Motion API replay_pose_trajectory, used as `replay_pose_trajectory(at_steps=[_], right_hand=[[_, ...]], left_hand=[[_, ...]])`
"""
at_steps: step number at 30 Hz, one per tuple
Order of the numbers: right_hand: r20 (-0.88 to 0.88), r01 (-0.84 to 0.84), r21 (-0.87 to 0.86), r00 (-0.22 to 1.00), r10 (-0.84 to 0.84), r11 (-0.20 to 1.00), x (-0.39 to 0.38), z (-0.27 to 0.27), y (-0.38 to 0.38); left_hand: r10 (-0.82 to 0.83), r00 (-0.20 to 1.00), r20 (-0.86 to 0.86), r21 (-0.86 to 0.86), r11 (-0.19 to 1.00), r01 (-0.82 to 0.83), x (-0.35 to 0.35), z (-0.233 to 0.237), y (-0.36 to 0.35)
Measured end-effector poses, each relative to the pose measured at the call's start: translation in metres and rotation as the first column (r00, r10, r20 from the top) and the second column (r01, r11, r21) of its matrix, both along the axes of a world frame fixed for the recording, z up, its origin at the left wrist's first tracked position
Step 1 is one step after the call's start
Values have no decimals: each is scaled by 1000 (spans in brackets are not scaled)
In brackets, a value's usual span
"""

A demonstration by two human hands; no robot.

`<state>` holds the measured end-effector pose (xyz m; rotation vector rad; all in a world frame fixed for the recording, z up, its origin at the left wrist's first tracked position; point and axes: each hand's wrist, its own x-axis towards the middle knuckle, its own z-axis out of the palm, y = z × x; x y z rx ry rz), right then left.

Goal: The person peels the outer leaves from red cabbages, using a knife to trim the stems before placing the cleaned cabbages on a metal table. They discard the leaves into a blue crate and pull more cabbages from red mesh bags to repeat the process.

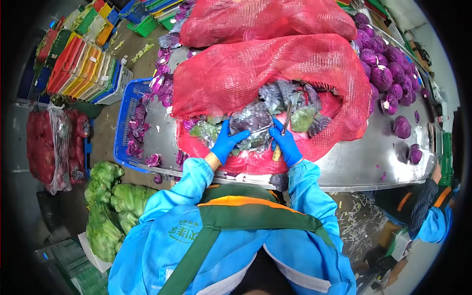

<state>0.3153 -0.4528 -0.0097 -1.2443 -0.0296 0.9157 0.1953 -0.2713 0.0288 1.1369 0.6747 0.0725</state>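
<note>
A red cabbage (250, 120) with dull outer leaves lies at the opening of a red mesh sack (265, 64). My left hand (227, 141), in a blue glove, grips its lower left side, thumb and forefinger spread against it. On the cabbage's right, my right hand (286, 143), also gloved in blue, is closed around a knife. The yellowish knife handle (277, 153) shows below the fingers; how the blade lies is hard to make out. Loose outer leaves (302, 118) lie beyond my right hand, and more leaves (204, 132) are beside my left.
Trimmed red cabbages (393, 73) are heaped on the metal table (354, 167) at right. A blue crate (120, 125) with purple leaves stands at left. Another mesh sack (265, 19) lies behind. Green bagged vegetables (105, 216) are at lower left; a co-worker's arm (427, 206) is at right.
</note>
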Motion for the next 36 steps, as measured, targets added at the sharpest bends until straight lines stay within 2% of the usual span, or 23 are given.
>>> replay_pose_trajectory(at_steps=[2, 4, 6, 8, 10, 11, 13, 14, 16, 17, 18, 20, 21, 23, 24, 25, 26, 28, 30, 32, 34, 35, 36], right_hand=[[-7, -7, 37, 1000, 7, 999, -15, -10, -1], [70, 105, 83, 991, -111, 991, -36, 18, -4], [104, 137, 71, 984, -144, 988, -63, 58, -3], [232, 49, 5, 972, -48, 999, -82, 85, 4], [320, -11, 55, 947, -7, 998, -103, 104, 34], [342, -57, 78, 939, 27, 995, -112, 118, 56], [334, -211, 98, 927, 168, 973, -119, 142, 100], [472, -250, 69, 861, 189, 966, -126, 135, 125], [578, -225, 185, 812, 79, 957, -136, 118, 180], [377, -206, 129, 915, 144, 970, -145, 117, 198], [153, -351, 32, 927, 342, 936, -146, 116, 213], [190, -398, -2, 901, 391, 917, -160, 92, 247], [276, -331, 78, 914, 299, 940, -172, 82, 266], [183, -451, -83, 870, 459, 889, -173, 72, 281], [149, -501, -135, 843, 517, 855, -177, 67, 291], [219, -518, -145, 814, 538, 843, -185, 61, 299], [204, -563, -130, 790, 577, 816, -190, 51, 304], [559, -442, -291, 641, 526, 849, -200, 16, 313], [633, -406, -240, 624, 459, 882, -202, 62, 331], [718, -347, -254, 557, 416, 903, -196, 44, 351], [747, -272, -374, 478, 462, 887, -179, 57, 362], [738, -152, -380, 544, 398, 912, -173, 40, 369], [677, -118, -272, 682, 277, 955, -167, 30, 379]], left_hand=[[-52, 998, 30, 0, 999, 52, -9, -4, 4], [-120, 967, 225, 25, 993, 118, -23, -23, 6], [-101, 958, 267, -76, 989, 126, -48, -8, 8], [-81, 944, 319, -91, 989, 115, -70, 3, 19], [125, 920, 370, -356, 934, 16, -96, 9, 39], [209, 912, 352, -390, 919, -60, -109, 29, 47], [315, 914, 256, -515, 844, -147, -150, -1, 88], [384, 896, 225, -581, 791, -193, -162, 6, 107], [429, 864, 262, -516, 819, -250, -190, -3, 148], [445, 851, 281, -423, 853, -306, -199, 1, 165], [456, 839, 297, -330, 874, -358, -205, 7, 180], [431, 825, 366, -244, 900, -362, -216, 11, 220], [407, 837, 366, -164, 914, -372, -222, 13, 235], [381, 851, 361, -82, 922, -378, -231, 18, 259], [366, 880, 303, 98, 906, -411, -233, 20, 267], [357, 903, 240, 277, 866, -417, -233, 20, 274], [389, 901, 194, 322, 842, -433, -235, 5, 280], [335, 925, 181, 441, 812, -381, -235, 6, 288], [238, 967, 97, 449, 856, -255, -235, 10, 286], [115, 980, 163, 761, 618, -199, -221, -12, 275], [75, 975, 208, 872, 438, -220, -214, -3, 268], [111, 970, 216, 923, 300, -240, -208, 10, 260], [111, 971, 213, 921, 309, -238, -206, 14, 256]])
